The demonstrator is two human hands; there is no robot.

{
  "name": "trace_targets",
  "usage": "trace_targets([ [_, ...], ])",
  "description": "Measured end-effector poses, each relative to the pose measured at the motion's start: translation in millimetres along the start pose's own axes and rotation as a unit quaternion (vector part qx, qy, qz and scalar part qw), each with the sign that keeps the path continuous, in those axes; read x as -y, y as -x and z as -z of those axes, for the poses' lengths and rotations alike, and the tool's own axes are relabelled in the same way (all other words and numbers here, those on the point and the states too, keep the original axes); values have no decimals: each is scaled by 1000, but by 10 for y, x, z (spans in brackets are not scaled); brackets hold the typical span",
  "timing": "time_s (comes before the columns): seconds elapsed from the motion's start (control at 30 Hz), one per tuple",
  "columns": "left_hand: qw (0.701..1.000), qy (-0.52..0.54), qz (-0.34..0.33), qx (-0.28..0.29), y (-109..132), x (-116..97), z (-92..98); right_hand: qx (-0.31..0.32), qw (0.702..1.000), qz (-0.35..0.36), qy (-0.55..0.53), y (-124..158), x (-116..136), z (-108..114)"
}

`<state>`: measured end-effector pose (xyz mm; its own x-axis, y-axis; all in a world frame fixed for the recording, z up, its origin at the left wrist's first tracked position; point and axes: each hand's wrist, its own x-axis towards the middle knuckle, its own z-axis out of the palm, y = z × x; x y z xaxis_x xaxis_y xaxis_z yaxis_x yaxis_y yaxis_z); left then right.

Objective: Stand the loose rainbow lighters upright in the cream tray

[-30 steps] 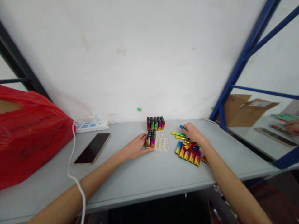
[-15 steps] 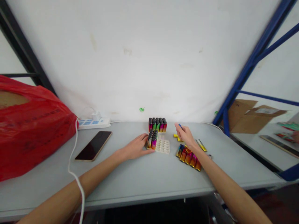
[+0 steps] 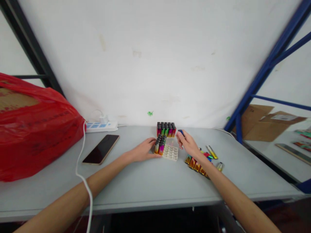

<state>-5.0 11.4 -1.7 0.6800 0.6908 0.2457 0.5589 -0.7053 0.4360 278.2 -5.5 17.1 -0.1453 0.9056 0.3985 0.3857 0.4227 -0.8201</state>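
Note:
My left hand [image 3: 145, 150] is curved around the left side of a white plastic tray [image 3: 171, 153] with round holes, its thumb at the front edge. Two rows of lighters [image 3: 159, 146] with black tops and shiny coloured bodies stand upright in the tray's left part. Over the tray's right side, my right hand [image 3: 188, 143] is closed on a single lighter [image 3: 181, 132], whose blue end shows above the fingers. Several loose lighters [image 3: 195, 165] lie below my right forearm, which partly covers them.
Behind the tray stands a full block of lighters [image 3: 166, 129]. A yellow lighter [image 3: 212, 152] lies at the right. Further left are a phone [image 3: 102, 149], a power strip [image 3: 102, 125], a white cable [image 3: 80, 174] and a red bag [image 3: 41, 136]. A cardboard box [image 3: 262, 126] sits beyond the blue frame.
My right hand has moved left with the lighter, from above the loose ones to the tray. My left hand stays on the tray. The whole view has shifted slightly.

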Motion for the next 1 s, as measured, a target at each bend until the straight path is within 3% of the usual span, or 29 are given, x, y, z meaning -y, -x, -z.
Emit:
trace_targets([
  [0.2, 999, 29, -12, 28, 36, 0, 110, 48, 981, 73, 174, 43, 83, -26],
  [0.4, 999, 31, -4, 25, 45, -24, 88, 76, 976, 57, 197, 50, 23, -99],
  [0.7, 999, 29, 2, 23, 33, -9, 56, 127, 927, 116, 333, 7, 13, -238],
  [0.8, 999, 25, -3, 25, 31, -15, 67, 126, 934, 131, 307, -10, 5, -63],
  [0.9, 999, 17, 1, 36, 30, -30, 78, 77, 942, 119, 306, -49, -116, 291],
  [1.0, 999, 6, 7, 42, 34, -39, 82, 65, 931, 69, 351, -95, -326, 669],
])
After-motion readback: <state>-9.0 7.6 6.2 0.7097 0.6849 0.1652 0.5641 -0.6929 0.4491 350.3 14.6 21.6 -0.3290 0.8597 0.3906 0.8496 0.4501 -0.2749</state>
